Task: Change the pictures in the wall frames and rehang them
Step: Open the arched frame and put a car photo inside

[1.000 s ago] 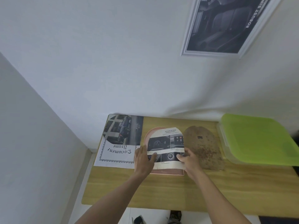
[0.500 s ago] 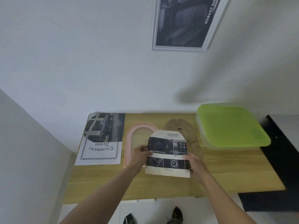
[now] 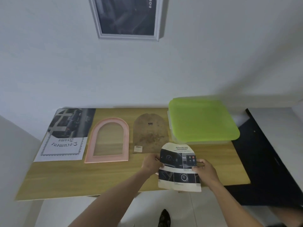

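From my remote seat, I see both hands lifting an arch-topped printed picture [image 3: 178,167] above the near right part of the wooden table [image 3: 98,176]. The left hand [image 3: 151,162] pinches the sheet's left edge, thumb on the printed face; the right hand [image 3: 204,167] grips the right edge the same way, fingers curled behind the paper. The sheet carries the word "ADVANCED" at its rounded top, and its lower edge hangs past the table's front edge.

On the table, well to the left of the hands, lies 1 pink arched frame [image 3: 107,140], flat and with bare wood showing through its opening. Just right of it rests the brown arched backing board [image 3: 150,133], also flat, a small label at its lower left corner. The lifted picture's top overlaps the board's lower right corner in my view; I cannot tell whether they touch.

At the table's far left lies a white "Document Frame" insert sheet [image 3: 63,145] with a dark car photo [image 3: 71,122] partly covering its far end. A clear box with a green lid [image 3: 202,120] sits at the far right, against the wall. On the wall above hangs 1 white-framed dark picture [image 3: 126,17]. A black surface [image 3: 268,159] adjoins the table's right side.
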